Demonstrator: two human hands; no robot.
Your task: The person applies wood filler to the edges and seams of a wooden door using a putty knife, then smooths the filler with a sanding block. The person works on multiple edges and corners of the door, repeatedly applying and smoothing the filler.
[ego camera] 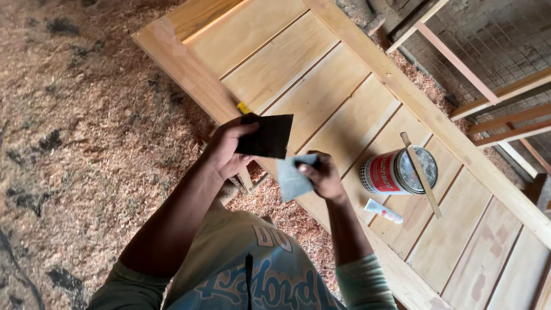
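My left hand (225,150) holds a dark square sheet of sandpaper (266,135) up by its edge, over the near rail of a pale wooden door (321,97) that lies flat. My right hand (323,175) pinches a second, light grey-blue sheet (293,179) just below and to the right of the dark one. The two sheets nearly touch at their corners. A yellow object (244,107) peeks out on the door's rail just above my left hand.
A red-and-white tin can (385,172) lies on the door with a thin wooden stick (420,174) across its lid. A small white tube (383,211) lies beside it. Wood shavings (92,132) cover the floor. Timber frames with wire mesh (488,63) stand at the right.
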